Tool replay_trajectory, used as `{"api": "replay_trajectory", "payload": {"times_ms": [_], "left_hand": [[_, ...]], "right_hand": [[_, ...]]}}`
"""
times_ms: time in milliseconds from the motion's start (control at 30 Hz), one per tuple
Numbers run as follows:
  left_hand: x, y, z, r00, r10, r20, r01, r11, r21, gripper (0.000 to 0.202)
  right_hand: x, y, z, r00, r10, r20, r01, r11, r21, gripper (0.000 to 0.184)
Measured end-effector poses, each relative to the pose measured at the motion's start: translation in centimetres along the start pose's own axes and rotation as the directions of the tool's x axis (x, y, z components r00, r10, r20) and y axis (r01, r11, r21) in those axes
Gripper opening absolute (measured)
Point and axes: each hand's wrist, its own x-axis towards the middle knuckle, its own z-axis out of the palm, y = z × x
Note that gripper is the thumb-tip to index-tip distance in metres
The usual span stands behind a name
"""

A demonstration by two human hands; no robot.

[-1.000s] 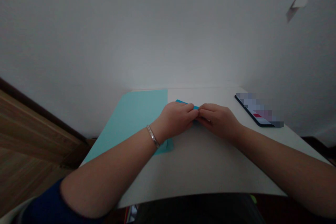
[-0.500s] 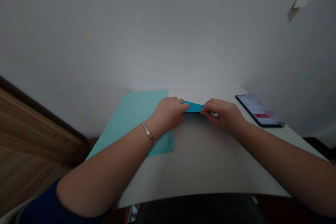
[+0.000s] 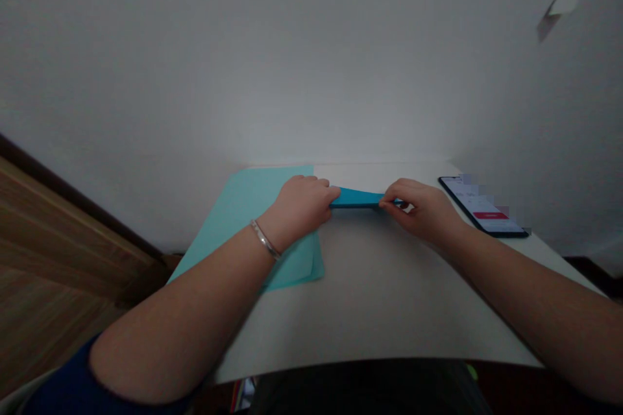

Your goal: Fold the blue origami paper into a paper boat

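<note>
A folded piece of blue paper point(image 3: 357, 198), narrow and tapering to the right, stretches between my two hands just above the table. At its left end, my left hand point(image 3: 306, 202) is closed on it, thumb at the front edge, and a silver bangle circles that wrist. My right hand point(image 3: 422, 209) pinches the narrower right end between thumb and fingertips. Under my left hand and forearm lie light teal paper sheets point(image 3: 243, 207), their lower right corners slightly offset. The parts of the blue paper inside my hands are hidden.
The white table point(image 3: 379, 311) backs onto a grey wall point(image 3: 311, 58). On its right side lies a phone point(image 3: 479, 207) with a lit screen. Wooden furniture point(image 3: 63, 240) stands at the left.
My hands have moved slightly apart, the left one leftward and the right one rightward. More of the blue paper shows between them.
</note>
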Motion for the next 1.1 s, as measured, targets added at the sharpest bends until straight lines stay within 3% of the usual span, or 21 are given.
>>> {"api": "replay_trajectory", "payload": {"times_ms": [600, 800, 1100], "left_hand": [[-0.26, 0.0, -0.28, 0.979, -0.141, 0.145, 0.149, 0.988, -0.043, 0.018], [-0.33, -0.07, -0.24, 0.971, -0.196, 0.136, 0.204, 0.978, -0.044, 0.02], [-0.14, -0.09, 0.08, 0.942, -0.262, 0.208, 0.297, 0.94, -0.165, 0.018]], "right_hand": [[-0.1, 0.5, 0.21, 0.997, 0.063, 0.048, -0.063, 0.998, 0.004, 0.01], [-0.1, 0.47, 0.35, 0.996, 0.081, 0.042, -0.08, 0.997, -0.008, 0.007], [-0.25, 0.41, 0.41, 0.991, 0.135, 0.012, -0.135, 0.991, -0.02, 0.005]]}}
